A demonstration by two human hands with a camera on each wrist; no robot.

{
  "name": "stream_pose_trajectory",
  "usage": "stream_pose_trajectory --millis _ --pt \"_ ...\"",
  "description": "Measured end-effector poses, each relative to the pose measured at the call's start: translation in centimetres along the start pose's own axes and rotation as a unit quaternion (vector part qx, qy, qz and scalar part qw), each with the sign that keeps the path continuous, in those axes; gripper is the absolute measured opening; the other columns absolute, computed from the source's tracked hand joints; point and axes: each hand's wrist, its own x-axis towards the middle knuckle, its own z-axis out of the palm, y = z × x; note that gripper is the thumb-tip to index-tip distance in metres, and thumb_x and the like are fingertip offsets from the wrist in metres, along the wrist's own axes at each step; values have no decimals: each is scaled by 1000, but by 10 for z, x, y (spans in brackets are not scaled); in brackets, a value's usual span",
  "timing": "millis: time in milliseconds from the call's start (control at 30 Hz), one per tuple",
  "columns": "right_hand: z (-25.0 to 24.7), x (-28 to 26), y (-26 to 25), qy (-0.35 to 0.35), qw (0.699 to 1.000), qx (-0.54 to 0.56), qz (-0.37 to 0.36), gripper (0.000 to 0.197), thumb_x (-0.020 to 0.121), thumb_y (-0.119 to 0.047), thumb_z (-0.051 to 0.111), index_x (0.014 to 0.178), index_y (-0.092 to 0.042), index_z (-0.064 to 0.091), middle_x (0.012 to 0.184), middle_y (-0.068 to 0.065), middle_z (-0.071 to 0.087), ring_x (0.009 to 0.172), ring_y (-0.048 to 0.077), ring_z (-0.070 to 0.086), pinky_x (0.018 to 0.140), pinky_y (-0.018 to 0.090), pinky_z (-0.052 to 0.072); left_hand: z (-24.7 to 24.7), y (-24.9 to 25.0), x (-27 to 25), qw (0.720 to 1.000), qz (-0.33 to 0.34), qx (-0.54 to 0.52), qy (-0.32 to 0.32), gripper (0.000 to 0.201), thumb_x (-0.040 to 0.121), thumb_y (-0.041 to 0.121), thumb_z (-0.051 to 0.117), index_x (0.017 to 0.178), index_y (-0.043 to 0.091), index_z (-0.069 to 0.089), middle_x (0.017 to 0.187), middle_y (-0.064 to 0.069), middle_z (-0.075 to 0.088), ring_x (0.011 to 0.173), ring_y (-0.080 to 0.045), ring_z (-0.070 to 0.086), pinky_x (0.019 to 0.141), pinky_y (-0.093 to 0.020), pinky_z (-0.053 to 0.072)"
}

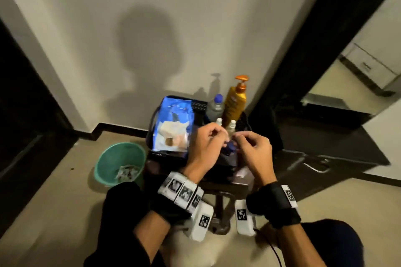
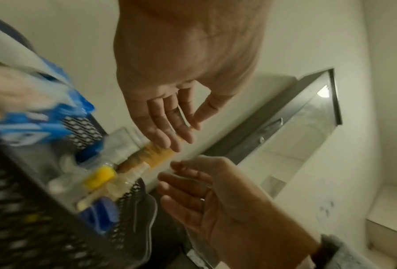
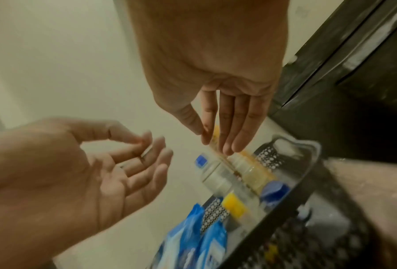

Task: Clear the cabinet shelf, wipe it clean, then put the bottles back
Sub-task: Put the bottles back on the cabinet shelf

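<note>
A black mesh basket holds the bottles: a tall orange pump bottle, a clear bottle with a blue cap and two small white-capped bottles. A yellow-capped bottle and a blue-capped one also stand inside. My left hand and right hand hover close together just above the small bottles. In the wrist views the left hand and right hand have relaxed fingers and hold nothing.
A blue plastic pack fills the basket's left half. The basket sits on a dark stool against the white wall. A green bin with scraps stands on the floor to the left. Dark cabinet framing rises on the right.
</note>
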Motion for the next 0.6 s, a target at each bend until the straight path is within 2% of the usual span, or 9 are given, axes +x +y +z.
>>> stream_pose_trajectory --millis 67,133,200,300,333,400,467,533,600 --pt "-42 11 14 38 998 9 39 22 90 -35 66 86 -21 82 84 0 81 88 21 78 87 51 63 50 11 21 998 24 42 -43 14 80 26 58 70 20 67 69 -1 73 64 -17 70 63 -34 56" --pt "-79 23 27 70 995 15 75 20 95 -25 66 83 -20 82 83 3 80 84 22 78 84 46 63 95 24 43 993 35 75 -85 14 79 26 58 72 19 68 68 0 73 65 -17 70 70 -42 58" --pt "-110 38 37 103 990 10 99 23 98 -25 65 83 -18 81 81 3 80 77 17 76 80 43 63 135 35 63 986 33 105 -125 15 81 25 57 73 21 69 70 2 74 68 -16 71 73 -45 61" --pt "-141 63 48 128 984 1 120 27 100 -30 65 85 -15 80 81 2 80 76 16 77 76 39 65 176 38 96 982 23 138 -131 14 82 27 56 79 26 70 79 8 74 80 -17 72 78 -44 61" --pt "-148 71 51 129 983 -3 127 25 99 -31 65 86 -15 81 81 2 80 78 18 78 77 38 66 186 40 104 981 20 143 -129 14 82 26 56 86 28 70 86 8 73 87 -19 71 81 -44 60" --pt "-160 87 55 134 982 -5 131 21 95 -31 66 86 -18 81 82 2 80 78 19 78 80 40 66 202 46 119 979 17 158 -130 29 87 23 55 114 27 64 113 4 67 107 -22 64 96 -43 54" --pt "-169 103 58 135 983 -5 125 18 91 -32 67 86 -20 80 82 2 80 73 15 77 82 43 66 214 57 133 978 15 165 -124 54 91 16 51 144 22 44 146 -3 45 133 -23 47 113 -39 38" --pt "-173 118 60 130 985 -7 114 17 88 -33 67 87 -22 80 82 1 80 71 12 76 83 45 66 223 63 147 984 11 135 -116 71 92 10 49 157 19 21 162 -3 20 148 -21 27 121 -38 25" --pt "-176 131 61 122 988 -19 98 19 84 -34 65 91 -24 80 83 0 80 74 14 76 83 45 65 232 62 157 985 4 118 -123 78 92 7 49 159 20 12 166 2 10 151 -21 20 123 -40 21"
